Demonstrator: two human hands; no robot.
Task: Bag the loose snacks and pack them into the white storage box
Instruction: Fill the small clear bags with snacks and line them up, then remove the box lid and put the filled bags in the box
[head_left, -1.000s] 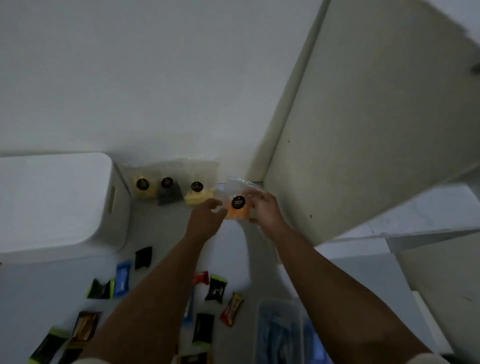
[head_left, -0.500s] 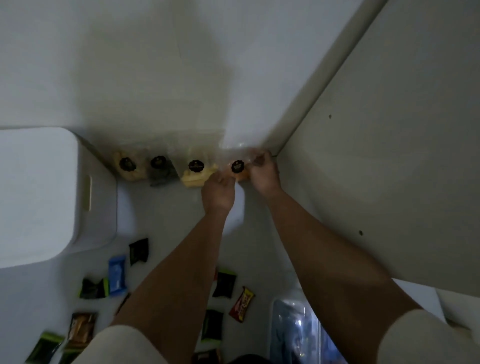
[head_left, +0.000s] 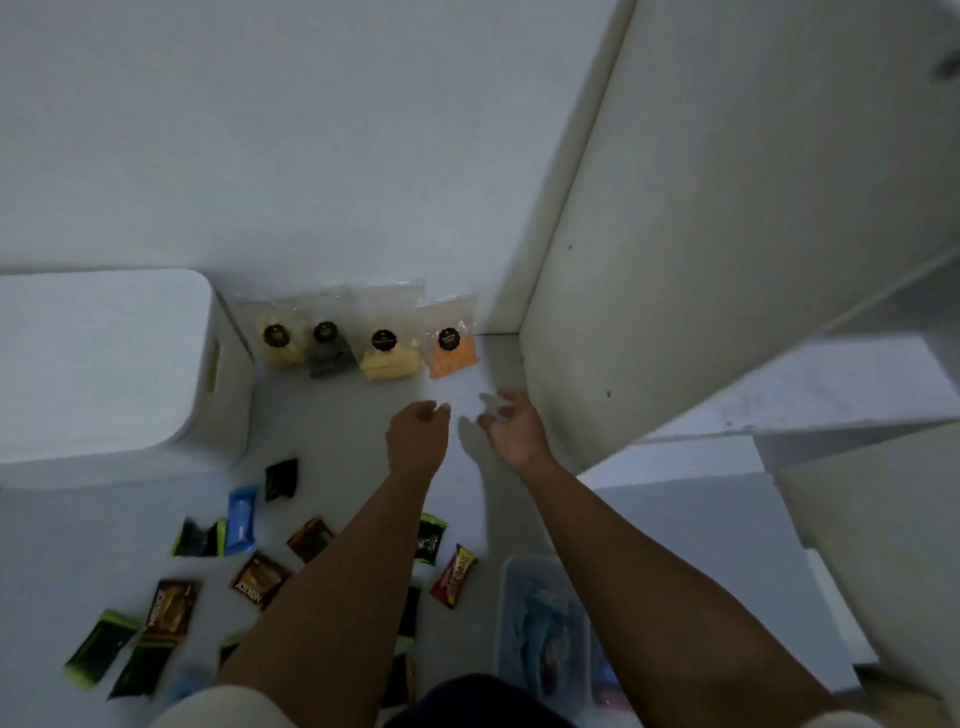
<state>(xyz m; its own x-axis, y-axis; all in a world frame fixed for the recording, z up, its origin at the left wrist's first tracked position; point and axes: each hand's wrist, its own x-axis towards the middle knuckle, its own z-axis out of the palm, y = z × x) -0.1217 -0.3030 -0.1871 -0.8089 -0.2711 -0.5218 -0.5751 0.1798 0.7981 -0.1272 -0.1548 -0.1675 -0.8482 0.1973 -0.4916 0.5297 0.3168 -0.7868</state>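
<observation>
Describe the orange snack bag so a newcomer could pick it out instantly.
Start at the white storage box on the left; four clear bags lean against the wall to its right. The orange bag is the rightmost, nearest the cabinet panel. Only it holds orange contents; its neighbours are pale yellow or grey.

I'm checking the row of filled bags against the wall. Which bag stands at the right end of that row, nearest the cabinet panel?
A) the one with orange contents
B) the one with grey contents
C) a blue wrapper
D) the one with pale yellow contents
A: the orange-filled bag is the last on the right of the four bags, with the pale yellow bag just to its left and both hands empty below it.
</observation>
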